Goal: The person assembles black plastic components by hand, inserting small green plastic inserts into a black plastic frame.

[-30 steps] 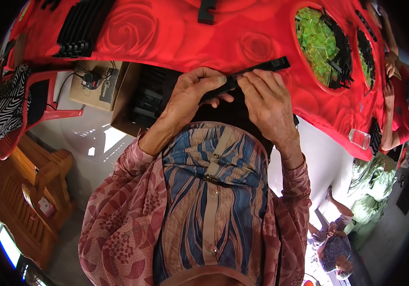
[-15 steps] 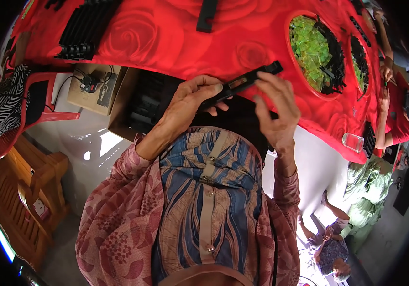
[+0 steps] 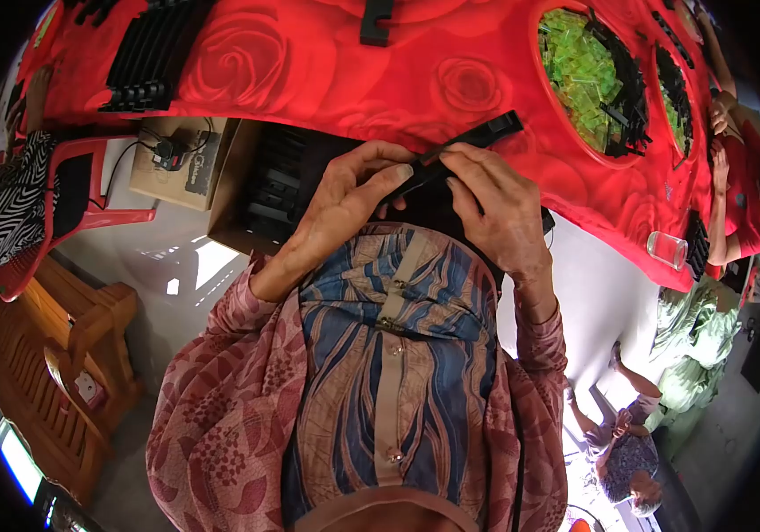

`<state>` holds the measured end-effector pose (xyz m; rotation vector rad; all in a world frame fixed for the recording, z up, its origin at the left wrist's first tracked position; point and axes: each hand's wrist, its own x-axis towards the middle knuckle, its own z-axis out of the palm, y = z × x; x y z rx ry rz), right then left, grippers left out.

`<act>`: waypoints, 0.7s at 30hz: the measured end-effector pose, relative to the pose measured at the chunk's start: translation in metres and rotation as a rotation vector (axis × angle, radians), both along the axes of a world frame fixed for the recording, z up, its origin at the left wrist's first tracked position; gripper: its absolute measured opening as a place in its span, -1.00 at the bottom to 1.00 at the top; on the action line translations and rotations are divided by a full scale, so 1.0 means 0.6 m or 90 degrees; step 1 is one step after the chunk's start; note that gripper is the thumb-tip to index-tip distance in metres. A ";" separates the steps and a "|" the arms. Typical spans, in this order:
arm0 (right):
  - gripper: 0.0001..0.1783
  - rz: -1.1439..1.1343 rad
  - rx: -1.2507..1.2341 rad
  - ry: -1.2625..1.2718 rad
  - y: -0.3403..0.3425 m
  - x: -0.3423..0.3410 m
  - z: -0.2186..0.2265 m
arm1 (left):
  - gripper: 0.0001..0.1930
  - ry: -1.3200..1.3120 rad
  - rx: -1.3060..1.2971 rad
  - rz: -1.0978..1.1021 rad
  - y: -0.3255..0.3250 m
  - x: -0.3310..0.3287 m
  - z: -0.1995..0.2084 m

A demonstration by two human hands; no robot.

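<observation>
**Over the red rose cloth: both hands on a black plastic strip**

At the near edge of the table with the red rose-print cloth, head view, both hands meet on one long black plastic strip. Strip lies tilted, far end up to the right over the cloth, near end hidden under the fingers. Left hand is curled around the strip's lower end, thumb on top, fingers closed on it. Right hand pinches the same strip from the right, fingertips pressed on its middle, narrow grip. Hands touch each other at the strip.

Under the table edge, just left of the left hand, an open cardboard box with more black parts inside. Stack of black strips sits on the cloth, far left. One short black piece near the top edge. Red basin of green plastic bits to the far right, black parts along its rim. Another person's arm at the right edge. Red plastic chair with striped cloth at left, wooden bench below it.
</observation>
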<state>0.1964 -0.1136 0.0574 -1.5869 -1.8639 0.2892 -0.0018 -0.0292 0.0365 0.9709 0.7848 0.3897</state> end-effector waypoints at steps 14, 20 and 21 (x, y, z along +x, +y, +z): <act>-0.64 0.022 -0.047 -0.119 -0.003 -0.002 0.013 | -0.73 0.130 0.305 0.016 -0.011 0.004 0.010; -0.72 0.029 0.020 0.025 0.001 0.003 0.016 | -0.73 0.104 0.191 -0.003 -0.004 0.003 0.030; -0.77 0.020 0.053 0.099 -0.003 0.002 0.017 | -0.73 0.072 0.157 -0.008 -0.005 0.004 0.031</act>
